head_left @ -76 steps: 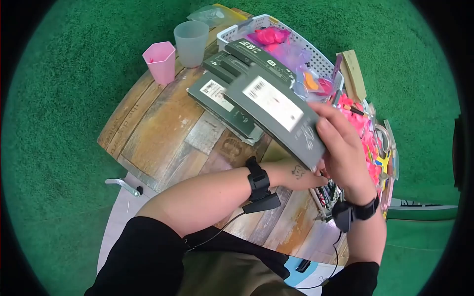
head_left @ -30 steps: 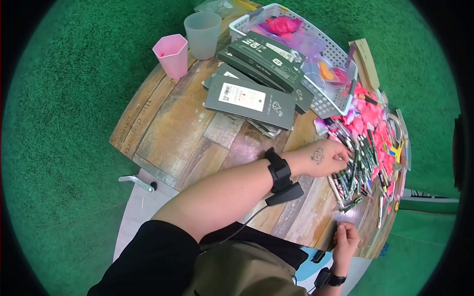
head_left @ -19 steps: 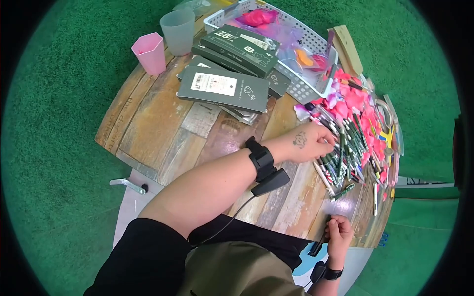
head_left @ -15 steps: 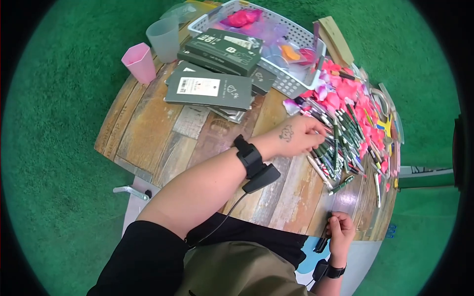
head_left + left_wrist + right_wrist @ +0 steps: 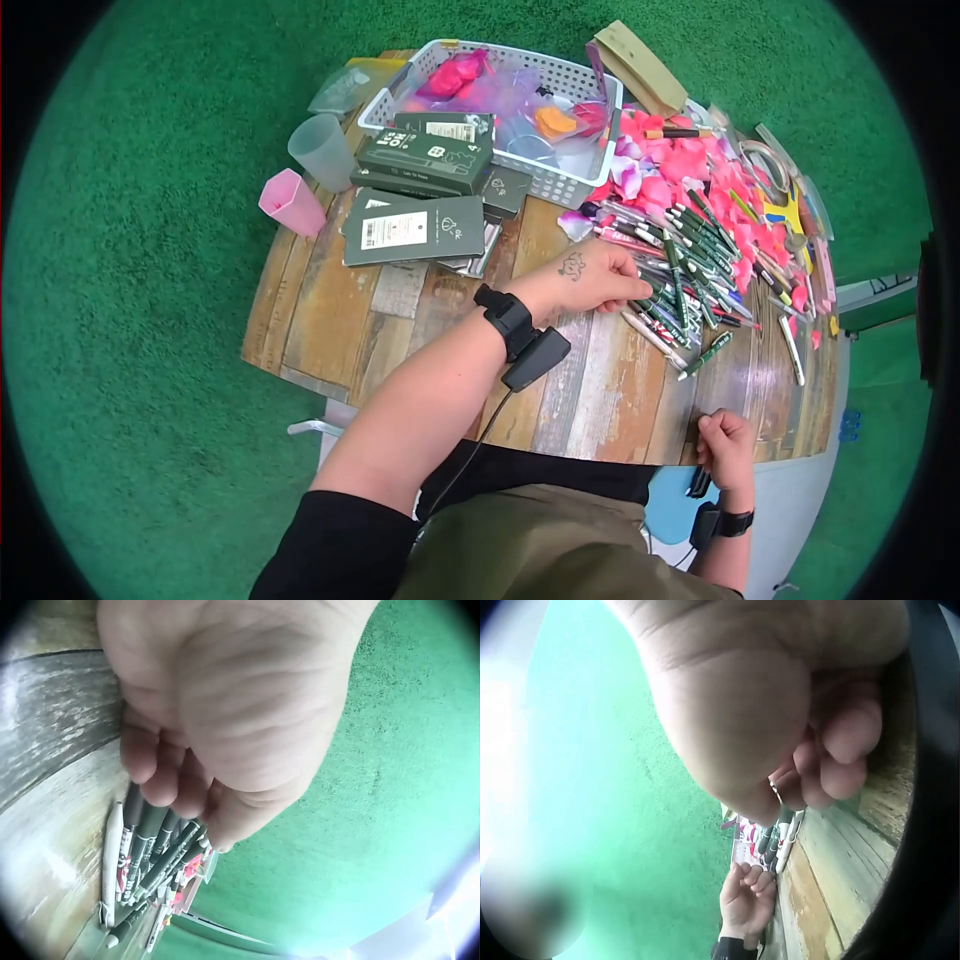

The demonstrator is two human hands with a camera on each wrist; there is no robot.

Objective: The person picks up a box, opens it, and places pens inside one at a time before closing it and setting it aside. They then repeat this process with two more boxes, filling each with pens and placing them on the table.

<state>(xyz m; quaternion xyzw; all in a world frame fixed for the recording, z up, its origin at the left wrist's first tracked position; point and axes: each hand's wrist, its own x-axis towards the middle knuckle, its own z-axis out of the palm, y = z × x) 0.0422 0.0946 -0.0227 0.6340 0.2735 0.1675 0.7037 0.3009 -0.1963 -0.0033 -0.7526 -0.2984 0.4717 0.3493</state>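
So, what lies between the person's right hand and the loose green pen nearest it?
In the head view, nothing but bare wooden tabletop shows between the right hand and that green pen.

The left hand (image 5: pixel 600 277) is covering part of the pens (image 5: pixel 676 275); the right wrist view's top edge is cropping the right hand (image 5: pixel 757 712); fine print on the box label (image 5: pixel 394 229) is blurring.
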